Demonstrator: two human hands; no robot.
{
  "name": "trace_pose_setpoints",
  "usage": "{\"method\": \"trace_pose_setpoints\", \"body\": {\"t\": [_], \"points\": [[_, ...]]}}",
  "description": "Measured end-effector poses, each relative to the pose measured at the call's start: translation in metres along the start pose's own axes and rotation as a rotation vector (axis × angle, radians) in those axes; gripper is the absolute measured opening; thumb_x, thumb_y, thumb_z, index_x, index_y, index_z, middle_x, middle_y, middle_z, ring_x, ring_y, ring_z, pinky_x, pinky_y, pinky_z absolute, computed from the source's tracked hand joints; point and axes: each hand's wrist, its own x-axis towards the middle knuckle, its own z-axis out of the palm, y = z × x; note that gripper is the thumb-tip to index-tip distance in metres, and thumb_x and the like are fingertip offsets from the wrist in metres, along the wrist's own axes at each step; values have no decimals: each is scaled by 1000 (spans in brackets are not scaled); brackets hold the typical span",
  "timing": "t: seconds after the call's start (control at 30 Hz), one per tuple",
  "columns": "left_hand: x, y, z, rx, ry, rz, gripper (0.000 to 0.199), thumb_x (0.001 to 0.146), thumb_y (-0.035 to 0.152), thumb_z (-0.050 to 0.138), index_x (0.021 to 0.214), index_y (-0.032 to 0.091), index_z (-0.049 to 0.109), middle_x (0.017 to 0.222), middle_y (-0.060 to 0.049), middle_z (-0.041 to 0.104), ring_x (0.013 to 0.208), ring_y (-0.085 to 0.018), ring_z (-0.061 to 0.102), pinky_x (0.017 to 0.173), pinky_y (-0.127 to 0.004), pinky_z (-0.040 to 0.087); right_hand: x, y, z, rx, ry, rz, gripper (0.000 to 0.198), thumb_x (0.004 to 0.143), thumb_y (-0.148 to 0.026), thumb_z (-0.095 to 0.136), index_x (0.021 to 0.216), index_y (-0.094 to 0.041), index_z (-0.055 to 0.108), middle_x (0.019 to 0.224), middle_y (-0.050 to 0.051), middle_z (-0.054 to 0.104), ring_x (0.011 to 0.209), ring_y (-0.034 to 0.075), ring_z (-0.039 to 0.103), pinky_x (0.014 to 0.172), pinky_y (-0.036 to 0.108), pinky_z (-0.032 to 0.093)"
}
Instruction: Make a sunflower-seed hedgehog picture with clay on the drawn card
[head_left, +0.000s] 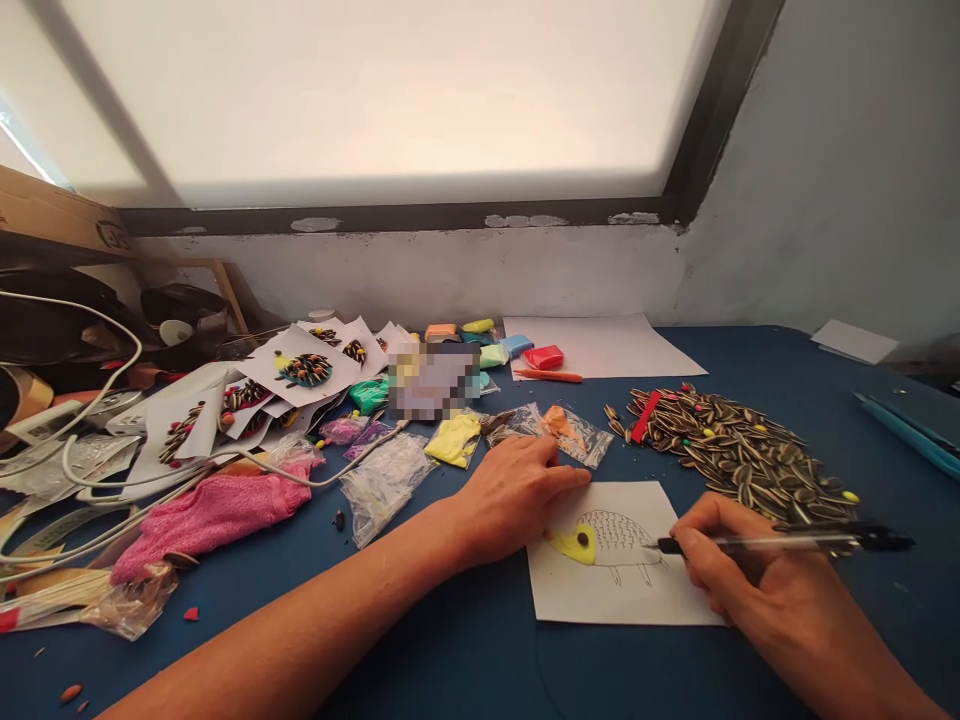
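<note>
A small white sheet of paper (547, 595) lies on the blue table before me. It bears a line drawing of an animal (619, 535) with scale-like marks on its back and short legs. Its pointed head is filled with yellow clay (586, 543) and has a black eye. My left hand (517, 492) rests on the sheet's upper left edge, index finger stretched out; the other fingers are partly hidden. In my right hand (750, 570) is a black-and-clear pen (757, 543), its tip at the drawing's rear end.
Beyond my right hand is a heap of striped sunflower seeds (739, 445). Clay packets, including a yellow one (454, 440), lie past my left hand. Finished seed pictures (300, 368), a pink cloth (217, 515) and a white cable (330, 480) crowd the left.
</note>
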Motion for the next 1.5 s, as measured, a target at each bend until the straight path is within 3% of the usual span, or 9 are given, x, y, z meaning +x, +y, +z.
{"method": "trace_pose_setpoints", "body": {"t": [0.17, 0.37, 0.67, 0.9, 1.2, 1.5], "points": [[0, -1, 2, 3, 11, 11, 29, 100, 21, 44, 112, 26, 70, 84, -4, 56, 73, -16, 49, 65, -28, 33, -5, -5, -4, -13, 40, -13, 31, 82, -47, 47, 60, -26, 55, 46, -4, 48, 38, 13, 47, 36, 22, 38], [1, -2, 2, 21, 1, 25, 29, 97, 18, 45, 109, 25, 71, 83, -4, 56, 74, -17, 50, 65, -29, 33, -3, -9, -2, -37, 87, -106, 27, 81, -41, 49, 60, -26, 57, 49, -5, 53, 38, 12, 48, 35, 22, 37], [0, -2, 3, 26, 19, 36, 29, 97, 17, 45, 108, 25, 71, 80, -4, 55, 72, -17, 49, 63, -29, 30, -2, -10, -2, -26, 42, -168, 25, 83, -37, 50, 62, -26, 56, 51, -5, 56, 41, 12, 52, 38, 21, 39], [0, -3, 4, 10, 23, 28, 29, 98, 18, 45, 110, 25, 71, 81, -4, 54, 72, -17, 48, 64, -29, 32, -5, 2, 5, -19, 55, -158, 22, 87, -34, 49, 67, -27, 54, 48, -8, 51, 36, 10, 43, 34, 23, 31], [0, -2, 4, -1, 30, 27, 29, 99, 20, 45, 110, 25, 71, 80, -4, 54, 73, -17, 49, 65, -29, 33, -2, -3, 1, -26, 44, -206, 23, 85, -31, 49, 63, -26, 53, 50, -7, 54, 40, 10, 49, 37, 22, 36], [-1, -3, 6, 2, 31, 18, 29, 99, 21, 44, 111, 26, 71, 81, -4, 55, 73, -17, 49, 66, -29, 35, -3, -5, -3, -30, 72, -151, 25, 84, -36, 47, 62, -26, 55, 51, -6, 55, 41, 11, 52, 38, 21, 39]]}}
